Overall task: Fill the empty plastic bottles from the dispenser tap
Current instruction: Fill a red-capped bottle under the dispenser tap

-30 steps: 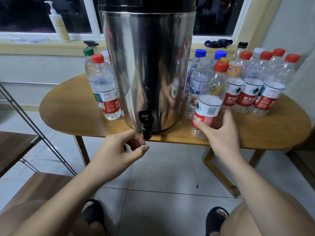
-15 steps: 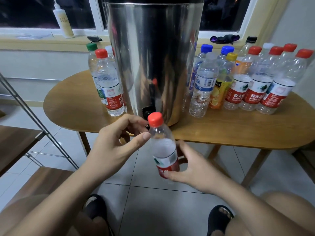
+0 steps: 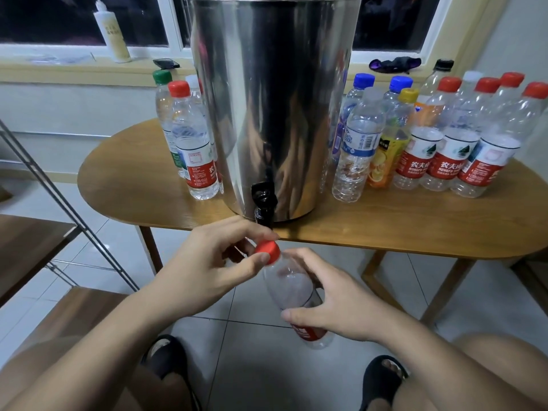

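Holding one clear plastic bottle with a red label out over the floor, just in front of the oval wooden table and a bit below the black tap of the big stainless steel dispenser. Tilted, neck leaning toward the tap. Wrapped round the belly by the right hand, fingers curled on it. Pinched at the red screw cap by the left hand, thumb and fingertips closed on the rim. Cap on, so probably needs unscrewing first.

Handling, just guessing: looks empty, so next to no weight. Thin soft walls, easy to dent or crush, so no hard squeezing, especially once open and filling. Smooth plastic, likely slippery when wet. Best grabbed mid-body around the label band; cap only for twisting. Going to get way heavier when full, so better a full wrap than a fingertip hold.

Counting: one dispenser, one tap, one bottle in hand. Left of the dispenser, three capped bottles on the left (green, red, whitish), maybe another tucked behind, can't tell. Right of it, ten capped bottles on the right: four red caps, two blue, two whitish, one yellow, one black. Also one pale pump bottle up by the window.
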`<state>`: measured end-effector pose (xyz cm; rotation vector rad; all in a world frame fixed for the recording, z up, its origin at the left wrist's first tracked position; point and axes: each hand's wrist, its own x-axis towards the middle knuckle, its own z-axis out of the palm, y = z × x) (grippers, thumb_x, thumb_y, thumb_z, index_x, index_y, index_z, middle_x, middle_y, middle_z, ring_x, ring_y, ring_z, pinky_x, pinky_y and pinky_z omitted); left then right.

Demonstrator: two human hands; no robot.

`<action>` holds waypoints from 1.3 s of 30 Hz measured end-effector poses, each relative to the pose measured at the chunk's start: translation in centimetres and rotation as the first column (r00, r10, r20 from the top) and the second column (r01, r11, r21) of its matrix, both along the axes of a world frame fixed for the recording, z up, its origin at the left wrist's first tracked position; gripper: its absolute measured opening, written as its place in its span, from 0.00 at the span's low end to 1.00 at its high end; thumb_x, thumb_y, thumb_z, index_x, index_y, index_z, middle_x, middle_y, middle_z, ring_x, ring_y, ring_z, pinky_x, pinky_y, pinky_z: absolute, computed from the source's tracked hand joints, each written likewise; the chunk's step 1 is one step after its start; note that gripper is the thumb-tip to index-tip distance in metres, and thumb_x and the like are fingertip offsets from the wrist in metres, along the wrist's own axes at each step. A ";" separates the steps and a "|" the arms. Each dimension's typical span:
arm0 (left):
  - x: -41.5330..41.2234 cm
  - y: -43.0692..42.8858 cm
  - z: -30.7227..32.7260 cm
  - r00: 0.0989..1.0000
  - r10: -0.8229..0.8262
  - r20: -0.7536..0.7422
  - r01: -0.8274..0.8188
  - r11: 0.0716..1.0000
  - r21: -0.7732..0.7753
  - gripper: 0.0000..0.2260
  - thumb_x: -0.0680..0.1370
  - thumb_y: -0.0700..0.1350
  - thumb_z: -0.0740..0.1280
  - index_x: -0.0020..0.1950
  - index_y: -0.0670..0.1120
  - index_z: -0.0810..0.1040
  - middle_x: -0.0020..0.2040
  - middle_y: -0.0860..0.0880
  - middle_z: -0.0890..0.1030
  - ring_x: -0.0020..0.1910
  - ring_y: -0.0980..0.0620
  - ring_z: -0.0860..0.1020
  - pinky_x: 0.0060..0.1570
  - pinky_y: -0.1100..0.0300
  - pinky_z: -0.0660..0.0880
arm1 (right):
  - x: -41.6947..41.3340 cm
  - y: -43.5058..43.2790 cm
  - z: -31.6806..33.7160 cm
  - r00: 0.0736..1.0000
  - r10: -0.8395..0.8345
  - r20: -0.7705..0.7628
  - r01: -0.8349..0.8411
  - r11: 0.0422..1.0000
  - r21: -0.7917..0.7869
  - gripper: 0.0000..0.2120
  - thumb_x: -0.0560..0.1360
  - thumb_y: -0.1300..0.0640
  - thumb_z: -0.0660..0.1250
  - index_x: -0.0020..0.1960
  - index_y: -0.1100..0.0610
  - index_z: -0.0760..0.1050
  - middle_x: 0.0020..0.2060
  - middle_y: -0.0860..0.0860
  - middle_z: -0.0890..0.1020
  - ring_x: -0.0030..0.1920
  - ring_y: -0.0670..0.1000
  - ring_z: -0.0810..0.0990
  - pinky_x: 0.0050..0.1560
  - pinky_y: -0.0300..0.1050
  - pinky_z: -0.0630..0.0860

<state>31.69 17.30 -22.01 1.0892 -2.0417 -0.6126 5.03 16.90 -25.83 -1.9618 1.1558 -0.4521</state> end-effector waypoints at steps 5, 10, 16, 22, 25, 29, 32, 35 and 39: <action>0.6 -0.2 0.2 0.995 -0.068 0.069 0.064 0.996 0.066 0.10 0.80 0.44 0.78 0.60 0.53 0.86 0.59 0.54 0.86 0.57 0.47 0.85 0.50 0.47 0.83 | -0.2 0.1 0.2 1.000 0.026 -0.016 -0.026 1.000 -0.007 0.37 0.73 0.43 0.82 0.75 0.34 0.68 0.65 0.32 0.80 0.68 0.37 0.78 0.72 0.49 0.77; 1.2 -0.4 0.2 0.990 -0.095 0.101 0.087 0.993 0.081 0.12 0.79 0.47 0.79 0.62 0.56 0.87 0.59 0.55 0.85 0.59 0.47 0.84 0.52 0.44 0.82 | -0.2 -0.1 -0.2 0.999 0.007 -0.044 -0.009 0.998 -0.065 0.38 0.70 0.38 0.83 0.74 0.31 0.68 0.64 0.33 0.81 0.66 0.36 0.78 0.69 0.46 0.78; 0.5 -0.5 -0.3 0.988 -0.020 0.151 0.019 1.000 0.007 0.06 0.82 0.48 0.75 0.57 0.55 0.83 0.54 0.58 0.82 0.55 0.51 0.83 0.52 0.50 0.82 | 0.2 0.2 -0.7 0.998 -0.043 -0.052 0.036 0.990 -0.137 0.37 0.68 0.36 0.84 0.72 0.35 0.71 0.61 0.34 0.80 0.64 0.34 0.77 0.59 0.29 0.75; 0.1 -0.6 -1.0 0.974 0.081 0.211 -0.084 0.996 0.007 0.13 0.82 0.64 0.67 0.52 0.56 0.79 0.49 0.58 0.80 0.48 0.55 0.79 0.46 0.59 0.76 | 0.7 0.4 -1.6 0.993 -0.108 -0.037 0.099 0.973 -0.207 0.38 0.66 0.36 0.84 0.71 0.35 0.72 0.59 0.34 0.79 0.64 0.37 0.77 0.59 0.35 0.75; 0.0 -0.8 -1.3 0.962 0.135 0.239 -0.134 0.991 -0.021 0.18 0.80 0.68 0.65 0.52 0.53 0.79 0.47 0.58 0.80 0.46 0.56 0.78 0.41 0.64 0.72 | 0.9 0.4 -1.8 0.991 -0.122 -0.054 0.106 0.967 -0.231 0.38 0.66 0.35 0.82 0.72 0.34 0.70 0.60 0.34 0.78 0.64 0.37 0.76 0.62 0.38 0.75; 0.5 -0.9 -0.8 0.979 0.042 0.200 -0.040 0.999 -0.011 0.09 0.80 0.55 0.76 0.57 0.55 0.83 0.54 0.60 0.84 0.55 0.55 0.83 0.46 0.63 0.79 | 0.7 -0.2 -1.9 0.988 -0.118 -0.102 0.089 0.964 -0.251 0.38 0.66 0.33 0.82 0.72 0.34 0.69 0.61 0.34 0.77 0.63 0.37 0.76 0.63 0.43 0.77; 1.2 -1.0 -0.6 0.982 -0.030 0.187 0.021 0.998 0.051 0.11 0.78 0.44 0.80 0.58 0.55 0.86 0.57 0.58 0.85 0.58 0.52 0.84 0.50 0.52 0.82 | 0.5 -0.3 -2.0 0.990 -0.105 -0.097 0.083 0.974 -0.212 0.39 0.65 0.34 0.83 0.72 0.35 0.70 0.61 0.34 0.78 0.62 0.37 0.78 0.63 0.44 0.78; 1.5 -1.2 -0.9 0.984 -0.036 0.174 0.020 0.995 0.093 0.10 0.78 0.43 0.80 0.56 0.56 0.87 0.56 0.57 0.86 0.57 0.50 0.84 0.50 0.46 0.82 | 0.6 -0.2 -2.3 0.991 -0.097 -0.090 0.076 0.973 -0.216 0.39 0.66 0.35 0.83 0.72 0.36 0.71 0.61 0.34 0.79 0.63 0.36 0.77 0.63 0.39 0.77; 1.3 -1.3 -1.2 0.984 -0.017 0.177 0.005 0.998 0.068 0.09 0.79 0.44 0.79 0.56 0.56 0.85 0.55 0.58 0.84 0.55 0.51 0.83 0.52 0.46 0.81 | 0.9 0.0 -2.5 0.990 -0.117 -0.073 0.098 0.971 -0.218 0.39 0.66 0.35 0.84 0.73 0.36 0.71 0.61 0.33 0.79 0.64 0.32 0.75 0.60 0.28 0.71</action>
